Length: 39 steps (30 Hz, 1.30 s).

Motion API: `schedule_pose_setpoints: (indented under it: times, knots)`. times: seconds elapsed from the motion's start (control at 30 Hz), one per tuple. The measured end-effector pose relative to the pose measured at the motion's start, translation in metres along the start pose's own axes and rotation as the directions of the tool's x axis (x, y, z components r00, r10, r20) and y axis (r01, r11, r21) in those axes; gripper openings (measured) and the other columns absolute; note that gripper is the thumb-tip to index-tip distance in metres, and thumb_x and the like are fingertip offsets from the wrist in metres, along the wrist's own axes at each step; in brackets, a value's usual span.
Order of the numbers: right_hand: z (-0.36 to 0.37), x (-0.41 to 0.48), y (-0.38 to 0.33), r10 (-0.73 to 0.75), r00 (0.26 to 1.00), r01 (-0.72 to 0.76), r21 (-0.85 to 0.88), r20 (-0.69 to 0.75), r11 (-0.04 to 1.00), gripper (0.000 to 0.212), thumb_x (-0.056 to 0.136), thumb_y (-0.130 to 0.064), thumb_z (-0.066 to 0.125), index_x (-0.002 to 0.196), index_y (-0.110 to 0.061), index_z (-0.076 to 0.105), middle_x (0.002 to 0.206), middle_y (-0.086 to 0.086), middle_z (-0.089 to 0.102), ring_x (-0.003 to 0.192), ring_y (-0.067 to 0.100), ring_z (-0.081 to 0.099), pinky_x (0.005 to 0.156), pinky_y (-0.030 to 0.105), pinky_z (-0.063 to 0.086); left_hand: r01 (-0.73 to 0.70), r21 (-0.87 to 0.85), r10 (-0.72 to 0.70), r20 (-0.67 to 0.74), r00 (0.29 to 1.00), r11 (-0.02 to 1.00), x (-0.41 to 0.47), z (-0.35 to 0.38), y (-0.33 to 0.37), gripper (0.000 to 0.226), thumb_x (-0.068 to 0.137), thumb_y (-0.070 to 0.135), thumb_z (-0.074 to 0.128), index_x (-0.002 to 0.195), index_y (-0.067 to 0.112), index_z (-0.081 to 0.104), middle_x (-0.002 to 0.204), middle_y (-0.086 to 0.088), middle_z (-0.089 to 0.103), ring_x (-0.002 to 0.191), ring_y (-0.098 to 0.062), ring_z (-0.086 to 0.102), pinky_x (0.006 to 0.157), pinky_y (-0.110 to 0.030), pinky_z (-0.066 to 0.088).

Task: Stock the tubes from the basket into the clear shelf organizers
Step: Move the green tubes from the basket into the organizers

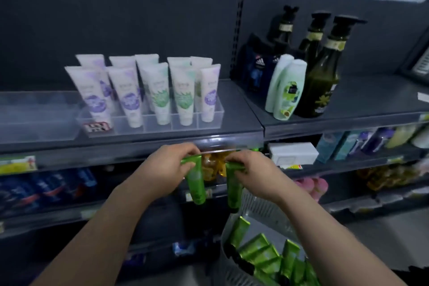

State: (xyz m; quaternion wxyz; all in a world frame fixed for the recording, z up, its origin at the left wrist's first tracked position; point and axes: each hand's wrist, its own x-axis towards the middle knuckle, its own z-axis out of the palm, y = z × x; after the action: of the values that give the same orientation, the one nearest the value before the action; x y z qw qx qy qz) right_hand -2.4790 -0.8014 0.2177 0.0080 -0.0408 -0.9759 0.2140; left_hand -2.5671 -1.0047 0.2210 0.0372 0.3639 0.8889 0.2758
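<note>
My left hand (168, 167) pinches the crimped top of a green tube (196, 184) that hangs cap down. My right hand (250, 169) grips a second green tube (232, 189) the same way. Both tubes hang just below the front edge of the upper shelf (239, 109). A grey basket (257, 210) at the lower right holds several more green tubes (262, 249). On the shelf, a clear organizer (210, 121) holds several white tubes (160, 93) with purple or green labels. An empty clear organizer (34, 116) sits to its left.
Dark pump bottles (322, 72), pale green bottles (289, 90) and dark boxes (254, 65) stand on the right shelf section. Lower shelves carry blue packs (46, 188), amber sachets (212, 166), a white box (293, 153) and pink items (312, 184).
</note>
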Motion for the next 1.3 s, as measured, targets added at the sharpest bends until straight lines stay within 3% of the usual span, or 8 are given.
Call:
schedule_pose_setpoints:
  times: [0.13,0.23,0.4,0.53,0.73,1.03,1.3]
  knots:
    - [-0.004,0.007,-0.072,-0.074,0.997,0.074,-0.007,-0.036,0.997,0.034,0.082,-0.011,0.057,0.109,-0.029,0.067,0.108,-0.002,0.066,0.102,0.021,0.061,0.079,0.027,0.045,0.036,-0.002,-0.036,-0.077,0.996,0.999,-0.049,-0.061,-0.026,0.014,0.092,0.024,0.060,0.103,0.033,0.060,0.099,0.017,0.062,0.092,-0.007,0.059,0.078,-0.024,0.048]
    - [-0.002,0.009,-0.137,-0.133,0.988,0.136,0.022,-0.081,0.991,0.034,0.086,-0.011,0.056,0.113,-0.028,0.066,0.115,-0.005,0.064,0.106,0.018,0.058,0.086,0.028,0.045,0.065,0.021,-0.061,-0.146,0.987,0.998,-0.095,-0.109,-0.052,0.016,0.092,0.024,0.060,0.103,0.035,0.060,0.098,0.018,0.061,0.092,-0.006,0.058,0.083,-0.032,0.049]
    - [0.015,0.014,-0.247,-0.273,0.952,0.280,0.036,-0.136,0.959,0.036,0.088,-0.009,0.055,0.119,-0.024,0.064,0.123,-0.003,0.062,0.112,0.019,0.056,0.093,0.029,0.044,0.133,0.088,-0.109,-0.232,0.967,0.987,-0.171,-0.182,-0.095,0.014,0.093,0.025,0.057,0.095,0.039,0.056,0.087,0.015,0.063,0.073,-0.008,0.061,0.072,-0.034,0.052]
    - [0.029,0.026,-0.322,-0.372,0.909,0.383,0.025,-0.186,0.923,0.036,0.086,-0.007,0.056,0.118,-0.022,0.065,0.120,0.000,0.063,0.112,0.019,0.056,0.093,0.027,0.042,0.206,0.128,-0.157,-0.315,0.936,0.970,-0.222,-0.234,-0.125,0.016,0.093,0.024,0.058,0.094,0.040,0.055,0.089,0.015,0.062,0.081,-0.007,0.058,0.075,-0.034,0.049]
    - [0.042,0.055,-0.414,-0.477,0.848,0.492,0.005,-0.230,0.871,0.037,0.083,-0.004,0.053,0.112,-0.022,0.068,0.108,0.002,0.066,0.103,0.024,0.059,0.088,0.035,0.047,0.369,0.191,-0.246,-0.466,0.850,0.910,-0.272,-0.294,-0.169,0.016,0.094,0.028,0.057,0.109,0.032,0.062,0.101,0.016,0.063,0.094,-0.010,0.057,0.078,-0.034,0.048]
    - [0.050,0.121,-0.484,-0.542,0.804,0.562,0.016,-0.242,0.827,0.037,0.086,-0.003,0.048,0.111,-0.023,0.067,0.101,0.000,0.061,0.096,0.024,0.057,0.083,0.038,0.049,0.476,0.255,-0.208,-0.661,0.721,0.842,-0.264,-0.370,-0.233,0.023,0.091,0.022,0.061,0.113,0.021,0.066,0.111,0.000,0.068,0.107,-0.024,0.057,0.084,-0.036,0.047]
    - [0.046,0.198,-0.515,-0.559,0.785,0.594,0.072,-0.268,0.801,0.039,0.085,-0.003,0.050,0.113,-0.025,0.067,0.104,-0.004,0.062,0.097,0.017,0.057,0.086,0.033,0.048,0.497,0.337,-0.235,-0.586,0.775,0.800,-0.203,-0.416,-0.297,0.022,0.091,0.024,0.060,0.113,0.024,0.066,0.113,0.002,0.067,0.106,-0.022,0.058,0.090,-0.034,0.045]
